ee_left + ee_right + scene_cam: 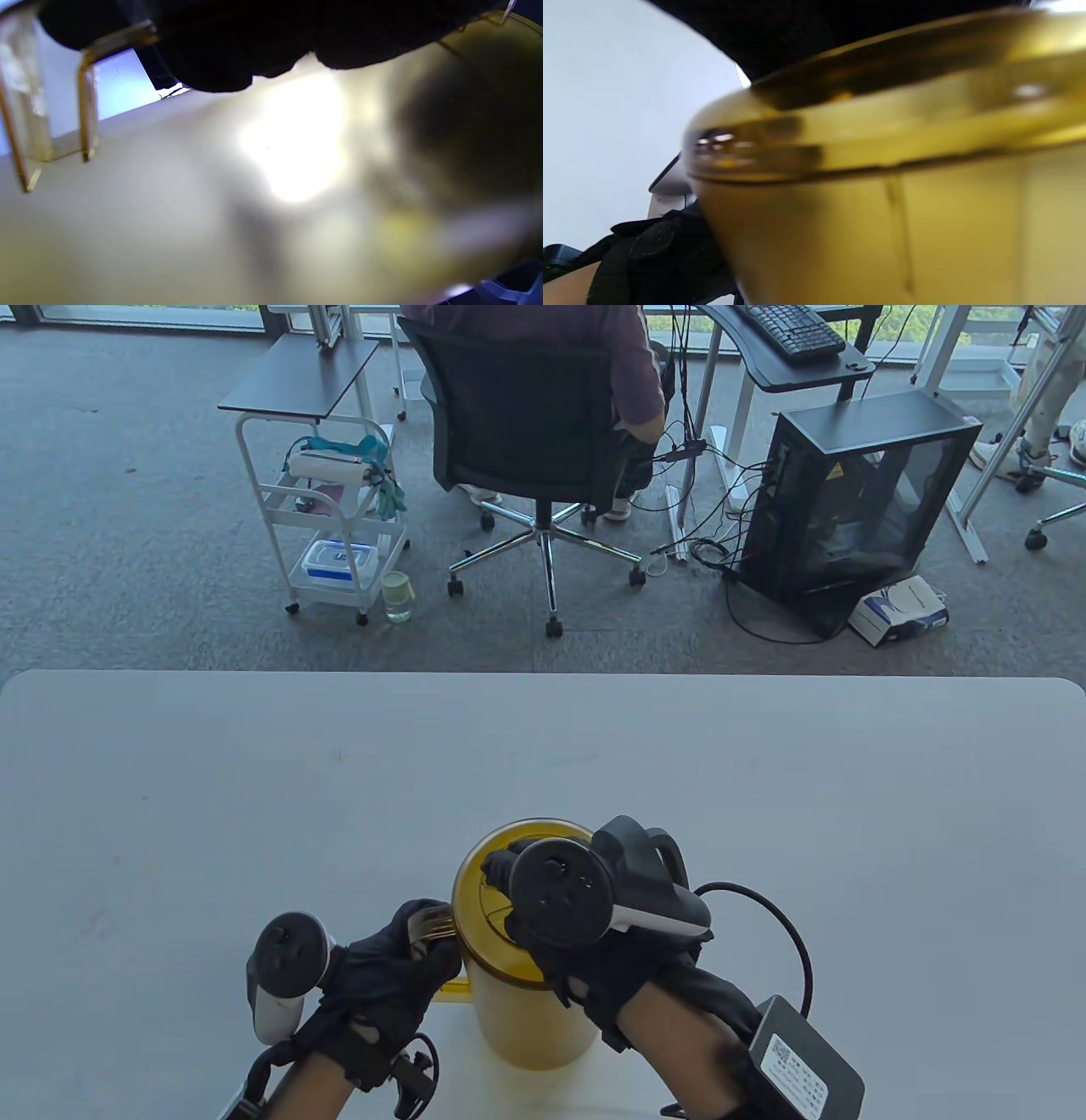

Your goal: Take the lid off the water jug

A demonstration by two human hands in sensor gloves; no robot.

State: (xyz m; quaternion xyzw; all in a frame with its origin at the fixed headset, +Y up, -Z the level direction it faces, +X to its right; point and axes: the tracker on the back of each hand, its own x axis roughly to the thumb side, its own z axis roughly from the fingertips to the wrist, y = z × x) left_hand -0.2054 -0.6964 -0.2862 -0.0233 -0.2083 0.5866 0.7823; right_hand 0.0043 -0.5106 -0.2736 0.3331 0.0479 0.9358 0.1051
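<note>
A yellow translucent water jug (530, 1027) stands upright near the table's front edge, with its amber lid (479, 912) on top. My left hand (399, 959) grips the jug's handle (450, 984) on its left side. My right hand (501, 869) lies over the lid with its fingers curled round it; the tracker hides most of the hold. In the left wrist view the glove (237, 42) is wrapped round the handle (87, 106) beside the blurred jug wall (297, 169). The right wrist view shows the lid's rim (882, 118) seated on the jug body (882, 237), under the glove (818, 34).
The grey table (254, 780) stretches away to its far edge. Beyond it on the carpet are a person in an office chair (526, 424), a white cart (331, 526) and a computer case (857, 500). A black cable (789, 933) loops from my right wrist.
</note>
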